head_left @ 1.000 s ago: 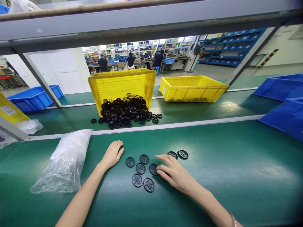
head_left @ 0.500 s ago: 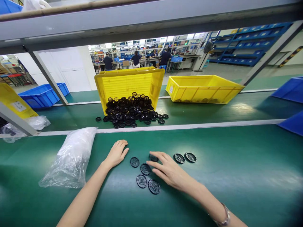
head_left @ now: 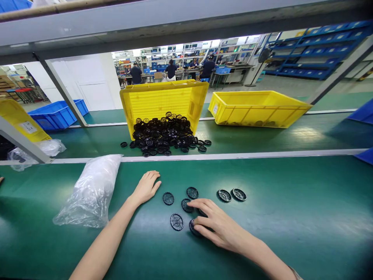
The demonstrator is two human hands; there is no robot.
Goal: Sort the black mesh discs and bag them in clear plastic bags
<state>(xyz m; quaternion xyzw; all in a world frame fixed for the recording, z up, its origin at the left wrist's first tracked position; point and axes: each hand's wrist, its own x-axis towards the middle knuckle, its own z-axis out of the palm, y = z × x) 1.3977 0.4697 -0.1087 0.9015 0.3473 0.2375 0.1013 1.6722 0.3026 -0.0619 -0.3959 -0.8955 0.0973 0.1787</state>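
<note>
Several round black plastic discs (head_left: 176, 221) lie loose on the green belt (head_left: 291, 217) in front of me. My right hand (head_left: 217, 227) lies over the nearest ones, fingers spread flat, its fingertips pressing on a disc (head_left: 194, 228) and touching another disc (head_left: 186, 205). My left hand (head_left: 146, 187) rests flat on the belt just left of the group, fingers together and stretched out, holding nothing. Two more discs (head_left: 232, 195) sit to the right, apart from both hands.
A tipped yellow crate (head_left: 163, 101) spills a heap of black discs (head_left: 166, 136) onto the far belt. Another yellow bin (head_left: 256, 109) stands to its right. A clear plastic bag (head_left: 91, 190) lies at my left. Blue bins (head_left: 56, 114) and people working are farther back.
My right hand has drawn back toward me, from the upper discs down onto the lower right disc. The left hand has stayed put. The view has shifted slightly.
</note>
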